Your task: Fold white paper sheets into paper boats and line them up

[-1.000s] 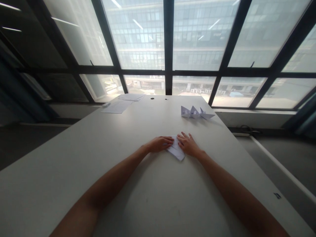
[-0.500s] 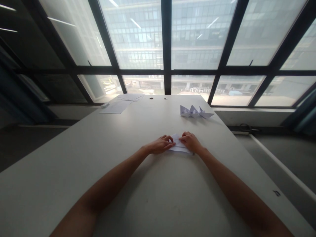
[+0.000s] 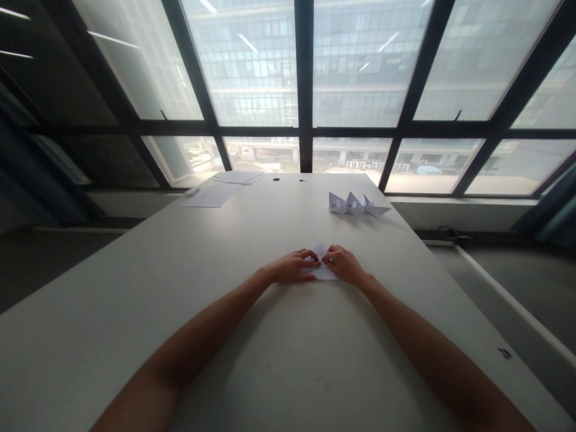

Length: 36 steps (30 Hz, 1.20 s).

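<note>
A folded sheet of white paper (image 3: 326, 273) lies on the white table, partly covered by both hands. My left hand (image 3: 294, 266) is on its left side, with thumb and fingers bent together on the paper near its middle. From the right, my right hand (image 3: 344, 263) pinches the paper close to the left fingertips. The far tip of the paper points away from me between the hands. Fingertips hide most of its inner folds. Beyond the right hand stand several folded paper boats (image 3: 353, 204) in a row.
Flat white sheets (image 3: 211, 195) lie at the table's far left corner, some overlapping. Two small dark round spots, one a hole (image 3: 276, 179), show near the far edge. A small dark mark (image 3: 504, 353) is on the table's right side. Windows (image 3: 261, 66) rise behind the table.
The folded paper has turned from a slanted position so its near edge runs across in front of me. My hands went from lying flatter on it to pinching near its middle.
</note>
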{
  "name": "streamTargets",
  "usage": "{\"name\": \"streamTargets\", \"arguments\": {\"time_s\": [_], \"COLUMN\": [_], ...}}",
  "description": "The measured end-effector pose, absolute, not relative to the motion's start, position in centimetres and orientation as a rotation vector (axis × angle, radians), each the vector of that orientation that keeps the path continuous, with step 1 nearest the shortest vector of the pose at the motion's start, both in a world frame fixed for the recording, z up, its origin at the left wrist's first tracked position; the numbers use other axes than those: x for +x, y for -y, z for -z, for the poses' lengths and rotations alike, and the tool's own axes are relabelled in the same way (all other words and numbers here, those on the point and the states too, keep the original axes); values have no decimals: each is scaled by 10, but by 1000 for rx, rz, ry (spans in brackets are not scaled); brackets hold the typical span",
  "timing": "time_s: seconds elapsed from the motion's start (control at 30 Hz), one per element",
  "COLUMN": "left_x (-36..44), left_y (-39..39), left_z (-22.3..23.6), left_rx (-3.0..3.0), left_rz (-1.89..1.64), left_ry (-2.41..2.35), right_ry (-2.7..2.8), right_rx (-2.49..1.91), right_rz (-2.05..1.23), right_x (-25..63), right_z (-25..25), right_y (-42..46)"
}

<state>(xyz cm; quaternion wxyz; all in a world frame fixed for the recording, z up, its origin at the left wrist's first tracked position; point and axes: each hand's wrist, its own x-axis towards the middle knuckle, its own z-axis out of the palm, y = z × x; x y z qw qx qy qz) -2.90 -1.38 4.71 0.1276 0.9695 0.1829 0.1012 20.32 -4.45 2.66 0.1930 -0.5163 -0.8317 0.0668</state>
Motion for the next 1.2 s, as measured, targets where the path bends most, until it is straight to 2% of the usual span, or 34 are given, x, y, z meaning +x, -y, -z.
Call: {"name": "streamTargets", "arguments": {"time_s": [0.3, 0.57, 1.2], "left_x": [-27, -21, -22], "left_y": [14, 19, 28], "left_z": [-42, -41, -27], "left_rx": [2800, 2808, 2873], "left_rz": [-315, -341, -155], "left_ry": [-514, -649, -786], "right_ry": [2335, 2354, 2410], "right_rx": [-1475, -1710, -1805], "right_rz": [-161, -146, -94], "right_x": [202, 198, 187], "right_z": [-29, -30, -27], "right_y": [46, 45, 37]}}
